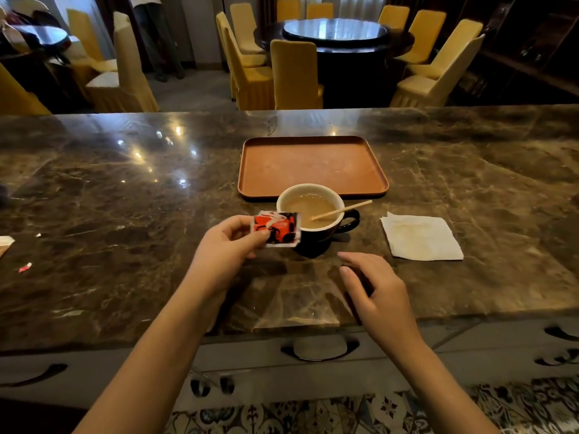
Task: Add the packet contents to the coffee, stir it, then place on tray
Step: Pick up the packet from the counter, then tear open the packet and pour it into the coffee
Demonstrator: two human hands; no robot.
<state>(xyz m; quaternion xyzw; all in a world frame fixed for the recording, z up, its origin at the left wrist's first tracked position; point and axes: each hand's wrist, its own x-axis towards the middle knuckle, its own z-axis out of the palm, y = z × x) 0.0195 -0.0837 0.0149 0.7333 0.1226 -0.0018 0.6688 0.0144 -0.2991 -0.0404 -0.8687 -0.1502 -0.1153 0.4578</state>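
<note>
Packet (277, 228) — red and black, at centre frame — is pinched between thumb and fingers of the left hand (227, 245), just beside the near rim of the cup (313, 214) of milky coffee. A stir stick (343, 210) leans in the cup. The right hand (374, 292) hovers loosely open, holding nothing. Judging by this, the adding step is in hand; whether the packet is torn open I cannot tell. Next — tip it over the cup. The tray (313, 164) waits behind.

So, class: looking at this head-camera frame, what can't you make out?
- Packet: print blurred; whether it is torn open is hidden by the left hand.
- Cup: lower left side covered by the packet.
- Stir stick: tip sunk in coffee.
- Scraps on the counter: too small.
</note>
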